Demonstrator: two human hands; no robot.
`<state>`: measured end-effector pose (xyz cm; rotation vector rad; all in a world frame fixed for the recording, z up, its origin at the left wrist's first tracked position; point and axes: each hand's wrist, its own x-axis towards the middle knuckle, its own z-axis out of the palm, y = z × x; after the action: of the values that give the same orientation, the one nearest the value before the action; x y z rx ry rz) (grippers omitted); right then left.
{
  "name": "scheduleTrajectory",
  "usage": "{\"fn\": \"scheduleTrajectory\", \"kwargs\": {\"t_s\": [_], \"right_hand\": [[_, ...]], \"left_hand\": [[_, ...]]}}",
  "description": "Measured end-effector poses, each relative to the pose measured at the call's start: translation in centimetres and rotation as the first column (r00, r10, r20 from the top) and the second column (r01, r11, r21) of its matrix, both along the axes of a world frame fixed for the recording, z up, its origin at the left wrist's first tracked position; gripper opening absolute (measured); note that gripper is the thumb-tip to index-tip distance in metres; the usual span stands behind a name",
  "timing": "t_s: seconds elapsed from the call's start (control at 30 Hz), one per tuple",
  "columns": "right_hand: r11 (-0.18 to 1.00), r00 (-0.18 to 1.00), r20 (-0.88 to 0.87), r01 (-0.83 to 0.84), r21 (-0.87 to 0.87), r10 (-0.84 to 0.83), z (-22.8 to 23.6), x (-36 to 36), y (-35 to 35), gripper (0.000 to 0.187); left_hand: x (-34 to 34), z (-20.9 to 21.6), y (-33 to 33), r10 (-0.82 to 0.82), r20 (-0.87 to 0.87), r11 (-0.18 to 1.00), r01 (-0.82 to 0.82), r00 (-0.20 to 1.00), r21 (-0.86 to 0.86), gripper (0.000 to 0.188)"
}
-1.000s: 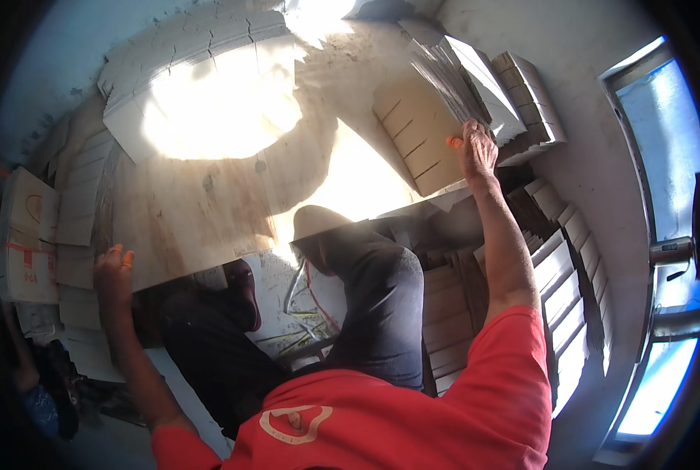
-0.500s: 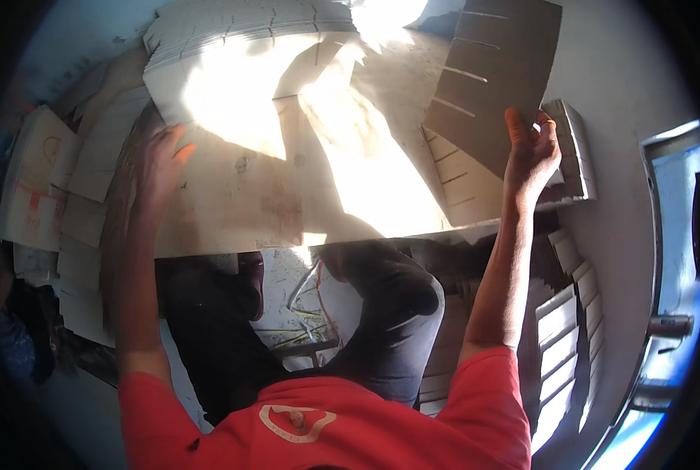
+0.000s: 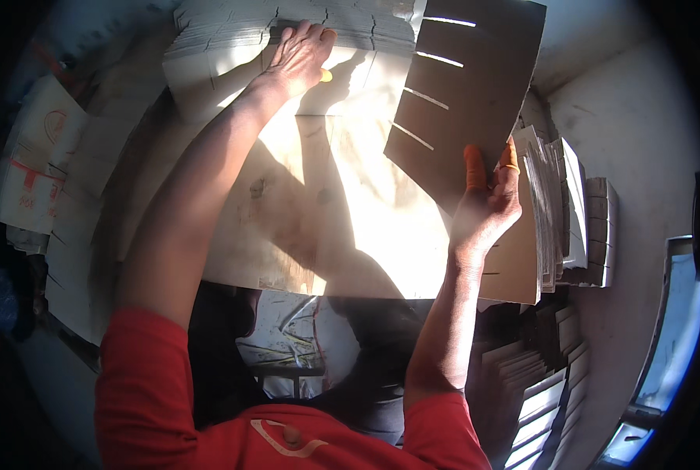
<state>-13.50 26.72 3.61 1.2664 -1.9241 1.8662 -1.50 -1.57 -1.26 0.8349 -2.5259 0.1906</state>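
My right hand (image 3: 487,207) is closed on the lower corner of a brown slotted cardboard sheet (image 3: 475,86), held raised and tilted at the right of the table. Orange finger covers show on its thumb and a finger. Several pale slits run in from the sheet's left edge. Across the table, my left hand (image 3: 299,59) reaches to a stack of slotted cardboard sheets (image 3: 201,47). Its fingers lie on the stack's upper edges, and the thumb, with a yellow-orange cover, stands apart from them. Nothing is visibly lifted by that hand.
Sunlight and shadows fall on the wooden table (image 3: 279,258). More cardboard sheets (image 3: 550,211) stand at its right end, with further cardboard stacks (image 3: 538,407) below. Marked cardboard (image 3: 41,168) is at the left. A window (image 3: 671,313) sits at the far right.
My left hand has moved from the table's left side up and rightward onto the stack. My right hand, still gripping the cardboard sheet, has shifted left and down in view. The view has shifted.
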Motion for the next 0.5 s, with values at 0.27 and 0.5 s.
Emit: {"fn": "scheduleTrajectory", "kwargs": {"t_s": [0.27,0.5], "right_hand": [[1.0,1.0,0.0,0.002,0.02,-0.002,-0.3,-0.7,-1.1,0.044],[0.996,0.992,-0.122,0.049,0.073,-0.04,-0.1,0.2,-1.8,0.045]], "left_hand": [[-2.1,-1.3,-1.9,-0.005,-0.006,0.988,0.004,1.0,-0.154,0.024],[0.4,-0.5,0.1,-0.297,-0.115,0.938,0.266,0.948,-0.223,0.012]]}}
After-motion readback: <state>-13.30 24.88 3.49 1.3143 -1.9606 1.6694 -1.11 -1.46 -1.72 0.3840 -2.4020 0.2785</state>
